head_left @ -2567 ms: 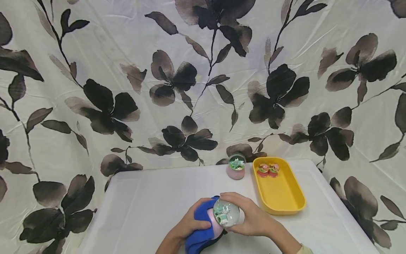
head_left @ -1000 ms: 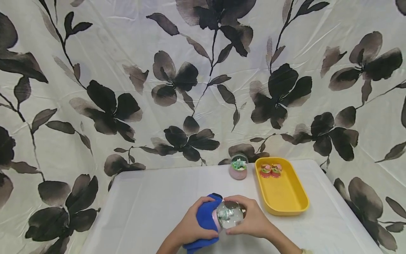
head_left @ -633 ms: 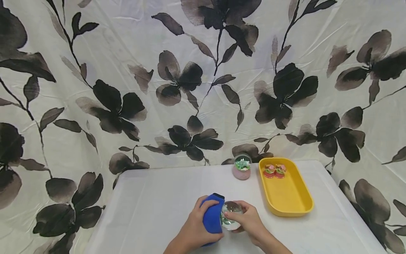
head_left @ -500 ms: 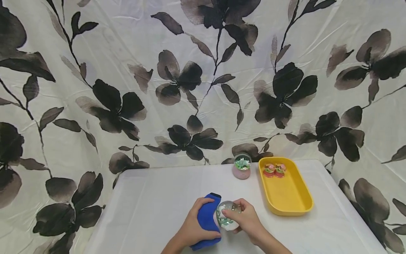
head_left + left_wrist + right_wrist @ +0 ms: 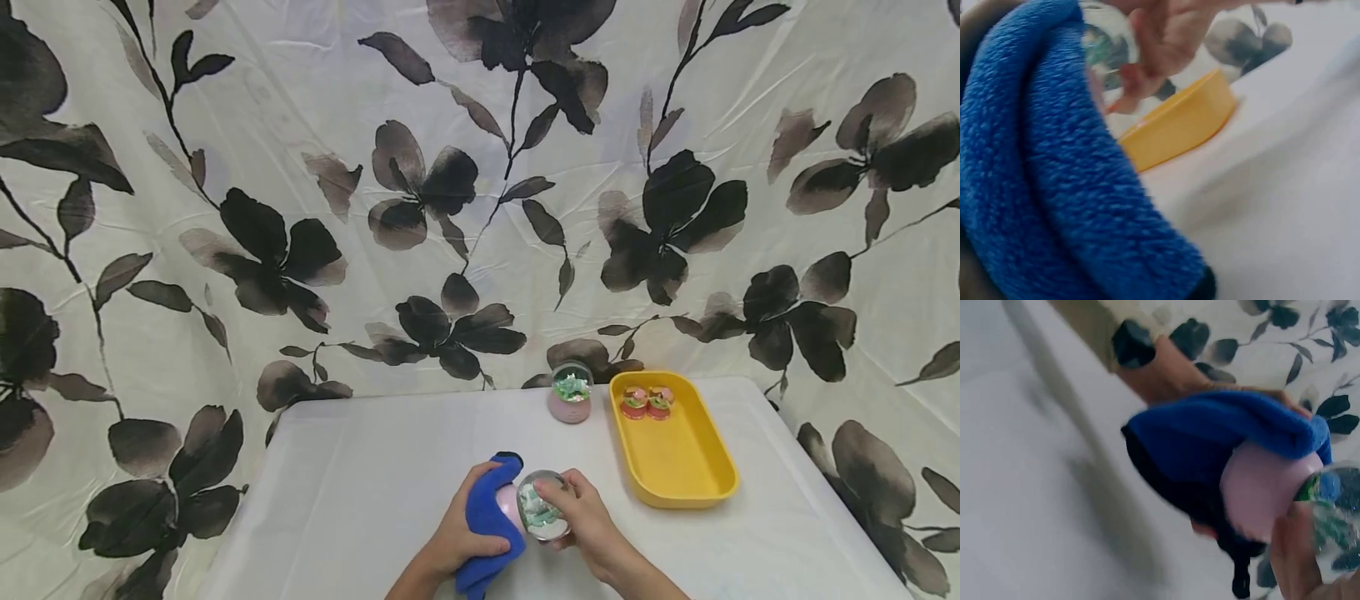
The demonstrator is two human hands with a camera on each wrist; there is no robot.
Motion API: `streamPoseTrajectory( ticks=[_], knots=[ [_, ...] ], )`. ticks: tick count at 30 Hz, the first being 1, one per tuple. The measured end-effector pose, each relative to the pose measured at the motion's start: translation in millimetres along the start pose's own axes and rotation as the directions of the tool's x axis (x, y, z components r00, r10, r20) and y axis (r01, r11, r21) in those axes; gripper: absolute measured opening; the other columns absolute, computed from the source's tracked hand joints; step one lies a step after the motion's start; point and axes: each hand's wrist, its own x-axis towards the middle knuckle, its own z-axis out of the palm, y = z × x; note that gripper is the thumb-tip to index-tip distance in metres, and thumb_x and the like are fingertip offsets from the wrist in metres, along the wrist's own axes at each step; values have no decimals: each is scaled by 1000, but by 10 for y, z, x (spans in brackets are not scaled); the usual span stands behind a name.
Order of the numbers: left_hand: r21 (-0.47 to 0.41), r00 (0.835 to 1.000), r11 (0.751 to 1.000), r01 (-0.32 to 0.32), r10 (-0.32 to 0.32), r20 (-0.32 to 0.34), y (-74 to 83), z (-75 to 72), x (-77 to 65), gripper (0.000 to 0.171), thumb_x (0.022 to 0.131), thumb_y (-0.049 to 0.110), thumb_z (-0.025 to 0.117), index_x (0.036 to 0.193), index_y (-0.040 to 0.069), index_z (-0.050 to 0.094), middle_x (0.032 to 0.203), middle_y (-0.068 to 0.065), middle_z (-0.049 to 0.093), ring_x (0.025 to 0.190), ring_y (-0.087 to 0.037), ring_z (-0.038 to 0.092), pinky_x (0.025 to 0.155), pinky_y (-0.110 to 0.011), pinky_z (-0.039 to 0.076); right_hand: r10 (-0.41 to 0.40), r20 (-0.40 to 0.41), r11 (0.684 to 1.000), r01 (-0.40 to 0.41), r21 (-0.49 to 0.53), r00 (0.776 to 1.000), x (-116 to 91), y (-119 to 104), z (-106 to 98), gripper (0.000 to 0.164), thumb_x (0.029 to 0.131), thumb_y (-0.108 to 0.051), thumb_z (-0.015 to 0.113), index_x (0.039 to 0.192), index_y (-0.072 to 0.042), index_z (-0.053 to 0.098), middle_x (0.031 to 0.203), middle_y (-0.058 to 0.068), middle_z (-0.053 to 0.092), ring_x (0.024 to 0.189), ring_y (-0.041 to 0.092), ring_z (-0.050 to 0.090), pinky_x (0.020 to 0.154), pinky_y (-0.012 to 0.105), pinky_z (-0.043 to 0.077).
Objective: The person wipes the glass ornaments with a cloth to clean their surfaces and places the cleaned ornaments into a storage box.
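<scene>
A snow globe (image 5: 543, 510) with a clear dome and a pink base (image 5: 1260, 487) is held on its side between both hands. My left hand (image 5: 459, 533) grips a blue plush cloth (image 5: 489, 521) wrapped about the base. In the left wrist view the folded cloth (image 5: 1085, 175) fills the left side. My right hand (image 5: 588, 521) holds the dome, thumb across its near face and fingers on the far side. In the right wrist view the cloth (image 5: 1191, 431) shows a dark edging and a hanging loop, and the right fingers (image 5: 1294, 550) lie where dome meets base.
A second snow globe (image 5: 570, 396) with a pink base stands upright at the table's back. Beside it lies a yellow tray (image 5: 678, 467) holding two small red-and-pink trinkets (image 5: 647, 402). White cloth covers the table (image 5: 360, 467); a floral curtain (image 5: 480, 208) hangs behind.
The right hand has shifted from cupping the dome's top and far side to holding it with the thumb across its front. The cloth has been moved around the base, showing more pink now.
</scene>
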Motion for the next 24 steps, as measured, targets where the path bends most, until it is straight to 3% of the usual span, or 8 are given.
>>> streamPoseTrajectory(
  ticks=[2, 4, 9, 11, 13, 15, 20, 24],
  knots=[
    [-72, 999, 997, -37, 35, -23, -27, 34, 5, 86, 72, 18, 76, 145, 16, 32, 130, -14, 48, 110, -30, 50, 87, -43, 45, -104, 73, 982, 114, -151, 992, -22, 1, -52, 46, 87, -32, 72, 113, -6, 43, 101, 7, 62, 81, 19, 66, 58, 30, 54],
    [-169, 998, 984, -60, 57, -23, -23, 47, 8, 82, 73, 20, 73, 144, 12, 32, 129, -14, 48, 110, -30, 49, 89, -44, 44, -260, 193, 894, 312, -323, 946, -46, -6, -129, 65, 82, -30, 79, 130, -10, 39, 119, 6, 57, 97, 18, 61, 69, 33, 55],
    [-290, 997, 956, -28, 49, 65, 59, 37, 57, 80, 74, 23, 70, 143, 12, 31, 130, -16, 46, 112, -31, 48, 92, -44, 44, -607, 460, 423, 753, -503, 648, -40, -97, -307, 87, 71, -24, 88, 144, -16, 41, 142, 5, 45, 120, 21, 52, 92, 35, 49],
    [-247, 995, 969, -11, 34, 91, 94, 39, 69, 80, 74, 24, 73, 143, 11, 32, 130, -17, 46, 111, -31, 48, 91, -44, 44, -650, 505, 343, 812, -472, 568, -9, -123, -343, 81, 71, -23, 89, 140, -13, 47, 139, 5, 48, 119, 21, 54, 96, 36, 46],
    [-188, 995, 982, 4, 15, 98, 123, 50, 73, 81, 74, 23, 76, 142, 11, 34, 131, -16, 47, 112, -31, 48, 89, -44, 45, -651, 505, 373, 818, -438, 567, 19, -120, -372, 80, 68, -24, 90, 136, -12, 50, 133, 2, 53, 112, 18, 57, 90, 34, 50],
    [-122, 996, 992, 17, -6, 89, 152, 68, 73, 81, 72, 21, 79, 141, 12, 37, 130, -16, 49, 110, -32, 50, 87, -44, 47, -649, 463, 440, 795, -418, 603, 43, -96, -400, 79, 66, -27, 91, 133, -12, 53, 125, 0, 58, 105, 17, 60, 83, 33, 53],
    [95, 999, 995, 26, -28, 25, 258, 78, 26, 83, 66, 18, 85, 137, 23, 43, 127, -10, 53, 106, -32, 53, 80, -43, 49, -586, 281, 613, 642, -459, 760, 98, 12, -356, 67, 65, -33, 91, 122, -15, 59, 109, -5, 66, 86, 13, 63, 66, 29, 54],
    [268, 999, 963, 31, -27, -16, 333, 79, -17, 87, 63, 26, 88, 136, 34, 41, 130, -5, 50, 108, -30, 52, 79, -44, 48, -397, 138, 790, 415, -451, 907, 79, 28, -251, 56, 71, -32, 86, 117, -13, 61, 103, 3, 67, 83, 18, 64, 60, 34, 56]
  ],
)
